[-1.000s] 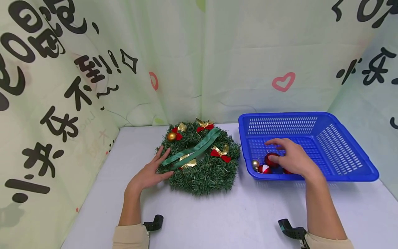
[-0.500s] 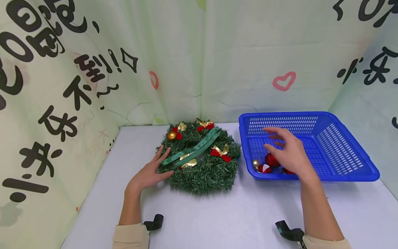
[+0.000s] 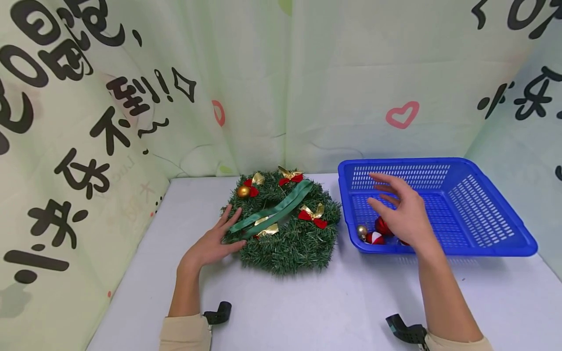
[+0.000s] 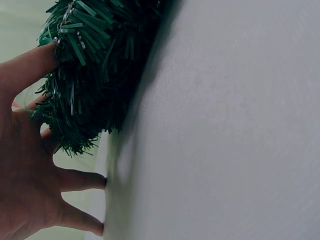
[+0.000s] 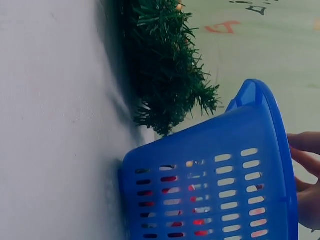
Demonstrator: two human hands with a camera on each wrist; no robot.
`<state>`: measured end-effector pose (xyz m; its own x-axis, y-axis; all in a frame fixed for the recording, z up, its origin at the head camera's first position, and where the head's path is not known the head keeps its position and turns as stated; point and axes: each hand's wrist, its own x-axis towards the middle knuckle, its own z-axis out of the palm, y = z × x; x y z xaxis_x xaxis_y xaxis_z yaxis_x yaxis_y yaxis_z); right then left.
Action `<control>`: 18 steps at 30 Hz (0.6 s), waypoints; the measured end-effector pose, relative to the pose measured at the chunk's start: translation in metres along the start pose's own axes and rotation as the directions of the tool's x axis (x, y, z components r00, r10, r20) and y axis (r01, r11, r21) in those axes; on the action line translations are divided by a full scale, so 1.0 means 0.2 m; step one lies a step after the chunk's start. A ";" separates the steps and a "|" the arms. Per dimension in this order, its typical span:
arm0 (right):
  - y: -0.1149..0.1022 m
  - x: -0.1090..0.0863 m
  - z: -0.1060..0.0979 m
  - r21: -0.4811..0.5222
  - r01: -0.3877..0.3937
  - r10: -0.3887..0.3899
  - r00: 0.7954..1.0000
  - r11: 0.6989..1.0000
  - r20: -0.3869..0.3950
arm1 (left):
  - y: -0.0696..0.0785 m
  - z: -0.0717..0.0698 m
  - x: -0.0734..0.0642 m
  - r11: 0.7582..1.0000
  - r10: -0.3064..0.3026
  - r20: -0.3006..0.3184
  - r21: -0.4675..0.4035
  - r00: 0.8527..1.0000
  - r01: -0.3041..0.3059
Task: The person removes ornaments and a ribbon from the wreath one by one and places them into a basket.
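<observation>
A green Christmas wreath (image 3: 285,256) lies flat on the table, carrying red and gold bows, a gold ball (image 3: 243,191) and a green ribbon (image 3: 285,207). My left hand (image 3: 212,247) rests on its left edge with spread fingers; in the left wrist view, two fingertips touch the table. Over the left part of a blue basket (image 3: 524,242), my right hand (image 3: 409,214) hovers with fingers apart and nothing visible between them. Below it lie a red ball (image 3: 383,226), a red-and-white ornament (image 3: 375,238) and a small gold ball (image 3: 362,231). The right hand partly hides the ornaments.
The basket stands to the right of the wreath, its slotted wall (image 5: 210,140) large in the right wrist view. A printed curtain (image 3: 316,97) hangs behind and at both sides of the white table (image 3: 307,312).
My right hand has risen from the ornaments and drifted slightly left, its thumb and fingers spreading apart. The left hand and the wreath have stayed in place.
</observation>
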<state>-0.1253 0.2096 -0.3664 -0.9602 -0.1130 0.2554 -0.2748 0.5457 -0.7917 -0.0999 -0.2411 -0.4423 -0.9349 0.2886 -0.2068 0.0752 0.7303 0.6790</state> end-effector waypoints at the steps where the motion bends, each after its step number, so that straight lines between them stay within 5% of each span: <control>1: -0.01 0.00 0.01 0.016 0.010 -0.010 1.000 1.000 -0.003 | 0.00 0.00 0.00 1.000 0.000 0.000 0.001 1.000 0.000; 18: -0.08 0.01 0.12 0.194 0.065 -0.077 0.995 0.979 0.056 | 0.00 0.00 0.00 1.000 -0.001 0.003 -0.007 1.000 0.001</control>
<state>-0.1246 0.1797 -0.3662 -0.9376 -0.2007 0.2840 -0.3406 0.3660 -0.8660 -0.1001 -0.2416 -0.4415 -0.9340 0.2897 -0.2091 0.0720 0.7259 0.6840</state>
